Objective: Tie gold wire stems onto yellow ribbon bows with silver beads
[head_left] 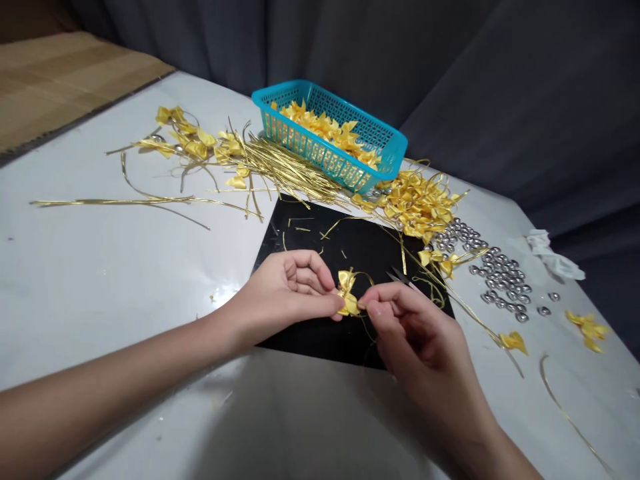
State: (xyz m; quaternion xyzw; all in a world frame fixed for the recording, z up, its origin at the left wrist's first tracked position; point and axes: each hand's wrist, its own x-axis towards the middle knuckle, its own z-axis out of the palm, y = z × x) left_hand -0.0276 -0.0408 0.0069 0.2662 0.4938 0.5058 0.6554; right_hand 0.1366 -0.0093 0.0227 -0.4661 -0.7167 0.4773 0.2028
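My left hand pinches a small yellow satin ribbon bow between thumb and fingers, above a black mat. Close on its right, the thumb and forefinger of my right hand are closed on a thin gold tie, which loops up beside the bow. The exact pinch point is partly hidden by the fingertips. Behind my right hand show the dark pointed tips of a cutting tool; its handle is hidden, and whether it is held or lying there I cannot tell.
A turquoise basket of yellow bows stands at the back. Gold ties lie before it, with finished-looking bows heaped to its right. Silver bells or beads and a white crumpled piece lie on the right. Cardboard borders the left.
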